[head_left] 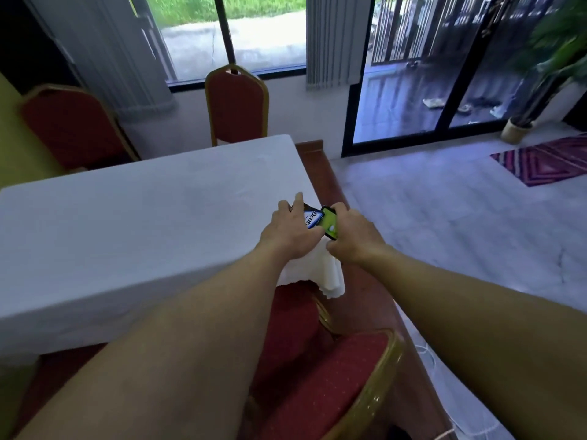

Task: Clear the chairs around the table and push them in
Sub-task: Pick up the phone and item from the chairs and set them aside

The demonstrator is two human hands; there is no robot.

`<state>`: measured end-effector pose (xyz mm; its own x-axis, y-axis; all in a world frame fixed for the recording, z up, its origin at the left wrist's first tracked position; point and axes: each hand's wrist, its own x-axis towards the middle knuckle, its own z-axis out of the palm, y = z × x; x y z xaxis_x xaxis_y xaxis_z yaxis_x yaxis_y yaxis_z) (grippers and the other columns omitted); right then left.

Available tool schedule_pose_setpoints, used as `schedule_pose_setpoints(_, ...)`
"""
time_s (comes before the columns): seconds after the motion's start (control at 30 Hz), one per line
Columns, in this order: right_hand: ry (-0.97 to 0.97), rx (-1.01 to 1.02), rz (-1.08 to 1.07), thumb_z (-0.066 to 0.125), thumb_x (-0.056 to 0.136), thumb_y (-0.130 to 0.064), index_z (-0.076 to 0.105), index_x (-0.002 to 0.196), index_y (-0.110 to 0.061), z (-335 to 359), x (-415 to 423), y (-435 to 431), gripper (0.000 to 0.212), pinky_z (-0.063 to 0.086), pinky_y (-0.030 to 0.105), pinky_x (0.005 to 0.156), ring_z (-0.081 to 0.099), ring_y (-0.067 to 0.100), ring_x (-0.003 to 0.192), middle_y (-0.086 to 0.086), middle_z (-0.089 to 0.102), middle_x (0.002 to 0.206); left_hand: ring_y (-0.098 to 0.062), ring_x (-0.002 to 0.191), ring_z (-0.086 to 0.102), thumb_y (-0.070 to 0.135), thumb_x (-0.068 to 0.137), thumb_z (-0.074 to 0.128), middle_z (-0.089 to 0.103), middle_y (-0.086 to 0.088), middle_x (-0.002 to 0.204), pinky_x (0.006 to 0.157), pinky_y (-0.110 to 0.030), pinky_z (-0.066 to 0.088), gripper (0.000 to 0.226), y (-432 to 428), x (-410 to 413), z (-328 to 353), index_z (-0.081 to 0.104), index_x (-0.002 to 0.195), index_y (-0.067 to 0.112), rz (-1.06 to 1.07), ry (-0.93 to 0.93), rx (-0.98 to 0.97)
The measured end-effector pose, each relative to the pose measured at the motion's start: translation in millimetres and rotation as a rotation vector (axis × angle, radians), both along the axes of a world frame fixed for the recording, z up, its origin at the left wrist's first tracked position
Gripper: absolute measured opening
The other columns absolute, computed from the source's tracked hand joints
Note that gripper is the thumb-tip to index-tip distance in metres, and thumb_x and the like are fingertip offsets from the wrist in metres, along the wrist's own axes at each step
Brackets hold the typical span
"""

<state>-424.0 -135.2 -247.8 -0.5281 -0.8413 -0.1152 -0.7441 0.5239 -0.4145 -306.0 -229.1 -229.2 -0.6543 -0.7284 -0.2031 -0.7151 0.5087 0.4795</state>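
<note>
The surface (127,223) wears a white cloth and stretches wide from left to right. Its right end hangs in folds over a red-brown strip (320,166) of floor. Beyond that lies pale marble floor (444,223) with a striped purple rug (546,160) and a potted plant (517,128) by a dark-framed glass door (444,90). Grey blinds (333,42) hang between the door and a window (254,36) that looks out on grass.

Three red chairs with gold frames show. The near chair (343,382) stands at the surface's near right corner. Its seat is partly under the cloth and its back is toward the lower right, so its long axis runs on a slant up and left into the corner. The far chair (236,103) stands upright on the far side, back to the window, facing the surface. The left chair (73,125) stands on the same far side, set a little apart from the edge.

Both arms reach to the surface's right edge. The left grip (286,236) lies on a blue-and-white packet (313,219), fingers spread and fairly straight. The right grip (352,236) is curled round a phone (330,227) with a green screen, which touches the packet and points up and left.
</note>
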Motion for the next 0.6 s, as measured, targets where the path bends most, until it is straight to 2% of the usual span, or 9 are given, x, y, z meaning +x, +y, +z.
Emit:
schedule_pose_setpoints(0.13, 0.008, 0.012, 0.006, 0.070, 0.080, -0.023, 0.040, 0.137, -0.019, 3, -65, 31, 0.064, 0.042, 0.035, 0.076, 0.057, 0.035, 0.104, 0.012, 0.052, 0.119, -0.028, 0.131, 0.040, 0.052, 0.088, 0.055, 0.031, -0.009, 0.145, 0.105, -0.047, 0.043, 0.096, 37, -61, -3, 0.000, 0.160, 0.023, 0.027, 0.029, 0.044)
schedule_pose_setpoints(0.33, 0.021, 0.019, 0.016, 0.067, 0.086, -0.025, 0.041, 0.135, -0.016, 4, -150, 63, 0.056, 0.046, 0.040, 0.082, 0.056, 0.039, 0.109, 0.014, 0.052, 0.122, -0.028, 0.133, 0.043, 0.048, 0.087, 0.061, 0.036, -0.011, 0.149, 0.105, -0.043, 0.042, 0.101, 79, -145, -6, 0.000, 0.160, 0.016, 0.094, 0.127, 0.096)
schedule_pose_setpoints(0.43, 0.017, 0.045, 0.024, 0.069, 0.083, -0.022, 0.042, 0.134, -0.015, 4, -179, 71, 0.058, 0.050, 0.043, 0.088, 0.057, 0.039, 0.110, 0.015, 0.051, 0.123, -0.029, 0.130, 0.046, 0.049, 0.086, 0.061, 0.038, -0.012, 0.148, 0.104, -0.043, 0.044, 0.100, 87, -171, -9, 0.001, 0.160, 0.017, 0.105, 0.113, 0.099)
schedule_pose_setpoints(0.6, -0.003, 0.070, 0.039, 0.070, 0.081, -0.021, 0.042, 0.133, -0.015, -2, -219, 63, 0.059, 0.050, 0.043, 0.087, 0.057, 0.038, 0.110, 0.014, 0.052, 0.122, -0.032, 0.125, 0.049, 0.046, 0.089, 0.059, 0.044, -0.013, 0.143, 0.101, -0.044, 0.044, 0.095, 80, -204, -17, 0.002, 0.158, 0.017, 0.125, 0.100, 0.084)
